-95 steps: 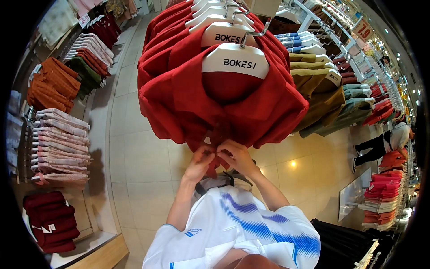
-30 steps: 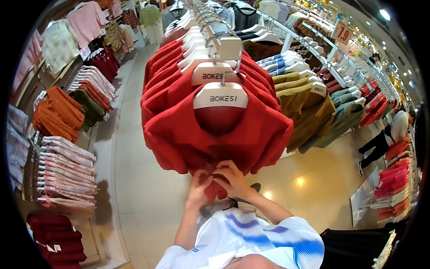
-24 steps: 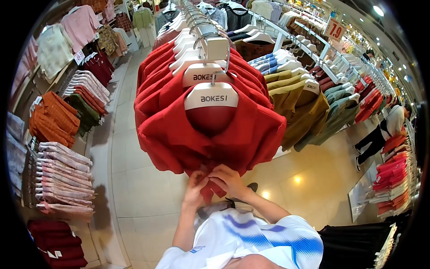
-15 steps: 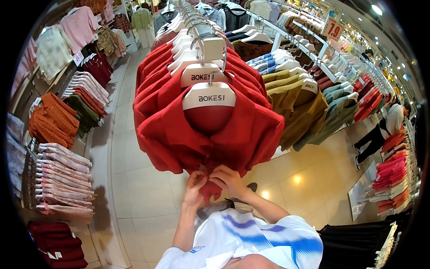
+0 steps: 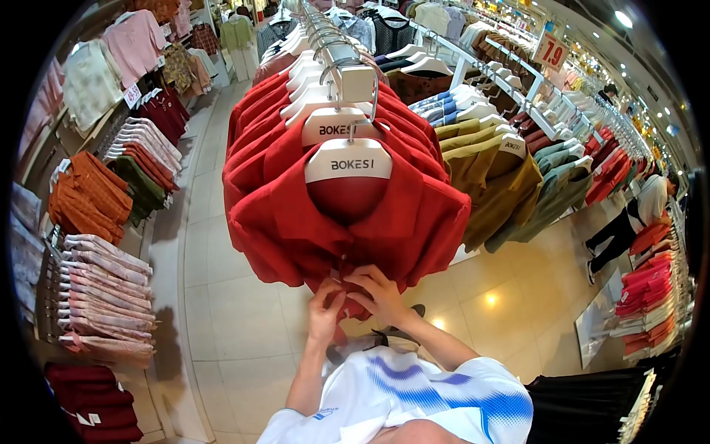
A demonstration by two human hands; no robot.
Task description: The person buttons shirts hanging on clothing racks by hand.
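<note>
A red collared shirt hangs at the front of the rack on a white hanger marked BOKESI. My left hand pinches the shirt's front edge low down, thumb and fingers pressed together on the cloth. Close beside it, my right hand grips the same front edge with bent fingers. A bit of red cloth bunches between and below the two hands. Whatever small part lies under the fingertips is hidden. Behind the front shirt, several more red shirts hang in a row.
The metal rail runs away from me above the shirts. Olive shirts hang to the right. Folded and hung clothes, including an orange shirt, line the left wall. A person stands at far right near a 7.9 sign.
Both hands have shifted slightly upward on the front edge, and my right fingers have lifted and spread a little. The red cloth below the hands hangs differently, with less showing.
</note>
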